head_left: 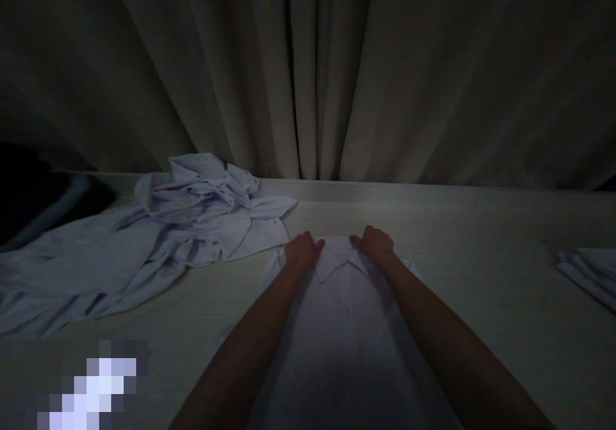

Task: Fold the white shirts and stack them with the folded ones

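— What are your hands doing?

— My left hand (302, 248) rests on the shirt (344, 334) at the left of its collar (338, 260), fingers curled down onto the cloth. My right hand (376, 242) does the same at the right of the collar. Both are bent over and pressing at the shoulder line; whether either pinches the fabric I cannot tell, the light is too dim. Both forearms run back toward me across the shirt's front.

— And the shirt itself?

— It lies flat, face up, collar away from me, on the table (481, 276). It runs from my hands down to the near edge of the view.

— How many things do you count?

— Two hands, one flat shirt under them. To the left of that shirt, a crumpled heap of pale shirts (192, 224); how many are in it I cannot tell, they run together. Its nearest corner lies just beside my left hand. Well to the right of the flat shirt, at the edge of the view, one small folded stack (590, 273) of the same pale cloth, again too dim to count.

— The surface?

— A pale table with a faint grain, with a raised strip along its far edge, beyond the collar.

— The room?

— Dark. Behind the table, past the shirt, a curtain (308, 70) hangs in heavy folds across the whole width. Far left of the heap there is a dark shape (33, 192) I cannot make out.
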A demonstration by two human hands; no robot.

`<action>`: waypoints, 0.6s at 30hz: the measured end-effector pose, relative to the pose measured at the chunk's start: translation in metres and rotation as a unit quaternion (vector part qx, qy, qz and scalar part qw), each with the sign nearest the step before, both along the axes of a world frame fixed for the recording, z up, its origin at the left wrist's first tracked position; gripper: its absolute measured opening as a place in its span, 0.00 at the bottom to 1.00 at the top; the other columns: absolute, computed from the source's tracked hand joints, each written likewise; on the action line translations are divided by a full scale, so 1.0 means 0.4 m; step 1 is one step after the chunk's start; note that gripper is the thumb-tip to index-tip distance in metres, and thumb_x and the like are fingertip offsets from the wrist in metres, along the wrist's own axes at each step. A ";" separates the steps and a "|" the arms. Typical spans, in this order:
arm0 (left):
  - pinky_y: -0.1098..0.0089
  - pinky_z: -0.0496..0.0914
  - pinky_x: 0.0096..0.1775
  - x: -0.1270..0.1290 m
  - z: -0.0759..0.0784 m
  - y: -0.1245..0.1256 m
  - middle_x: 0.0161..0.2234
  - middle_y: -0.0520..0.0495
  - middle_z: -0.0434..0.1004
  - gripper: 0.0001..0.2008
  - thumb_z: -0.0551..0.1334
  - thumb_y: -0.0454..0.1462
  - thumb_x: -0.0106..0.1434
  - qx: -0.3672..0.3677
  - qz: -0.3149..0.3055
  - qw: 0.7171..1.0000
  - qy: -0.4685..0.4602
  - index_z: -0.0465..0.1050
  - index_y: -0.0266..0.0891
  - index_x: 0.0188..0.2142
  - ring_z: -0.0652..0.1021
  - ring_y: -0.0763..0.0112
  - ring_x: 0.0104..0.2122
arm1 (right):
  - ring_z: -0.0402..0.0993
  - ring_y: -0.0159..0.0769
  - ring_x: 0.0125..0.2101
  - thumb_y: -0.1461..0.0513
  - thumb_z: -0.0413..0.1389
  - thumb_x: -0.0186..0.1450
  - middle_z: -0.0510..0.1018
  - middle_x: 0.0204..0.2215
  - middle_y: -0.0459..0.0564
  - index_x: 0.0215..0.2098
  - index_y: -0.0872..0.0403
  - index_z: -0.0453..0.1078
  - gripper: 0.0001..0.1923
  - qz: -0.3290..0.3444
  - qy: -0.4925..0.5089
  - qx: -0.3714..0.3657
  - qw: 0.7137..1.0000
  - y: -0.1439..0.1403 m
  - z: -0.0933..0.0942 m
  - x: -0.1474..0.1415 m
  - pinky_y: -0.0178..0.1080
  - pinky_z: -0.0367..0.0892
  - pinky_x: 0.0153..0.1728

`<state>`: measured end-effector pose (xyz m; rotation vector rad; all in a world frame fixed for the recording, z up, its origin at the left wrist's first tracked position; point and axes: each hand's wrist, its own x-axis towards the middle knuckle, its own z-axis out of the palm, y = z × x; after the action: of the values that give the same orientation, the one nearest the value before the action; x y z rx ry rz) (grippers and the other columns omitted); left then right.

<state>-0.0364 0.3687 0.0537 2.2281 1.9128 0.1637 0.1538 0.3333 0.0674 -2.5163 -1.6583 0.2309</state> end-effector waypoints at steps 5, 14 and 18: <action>0.63 0.70 0.39 -0.008 0.023 0.005 0.43 0.36 0.77 0.17 0.50 0.43 0.60 0.000 -0.018 1.000 0.008 0.72 0.38 0.41 0.77 0.57 0.42 | 0.74 0.45 0.43 0.59 0.55 0.58 0.76 0.42 0.62 0.44 0.59 0.69 0.17 0.014 0.004 -0.039 0.999 0.012 0.010 0.021 0.41 0.67 0.39; 0.62 0.71 0.40 0.008 0.043 0.014 0.42 0.36 0.78 0.17 0.51 0.38 0.59 0.007 -0.015 1.000 0.005 0.72 0.37 0.43 0.78 0.58 0.42 | 0.74 0.45 0.43 0.64 0.52 0.59 0.76 0.43 0.66 0.46 0.62 0.70 0.17 0.015 -0.009 -0.052 0.998 0.009 0.030 0.015 0.41 0.69 0.39; 0.64 0.70 0.42 -0.001 0.049 0.022 0.43 0.38 0.77 0.16 0.51 0.41 0.60 0.004 -0.022 1.000 0.007 0.72 0.39 0.41 0.77 0.59 0.44 | 0.75 0.46 0.43 0.65 0.53 0.58 0.77 0.42 0.66 0.45 0.63 0.70 0.17 0.028 -0.002 -0.063 0.998 0.020 0.023 0.037 0.40 0.69 0.39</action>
<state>-0.0369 0.3773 0.0735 2.2811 1.8711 0.1510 0.1685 0.3413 0.0766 -2.5632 -1.7704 0.3475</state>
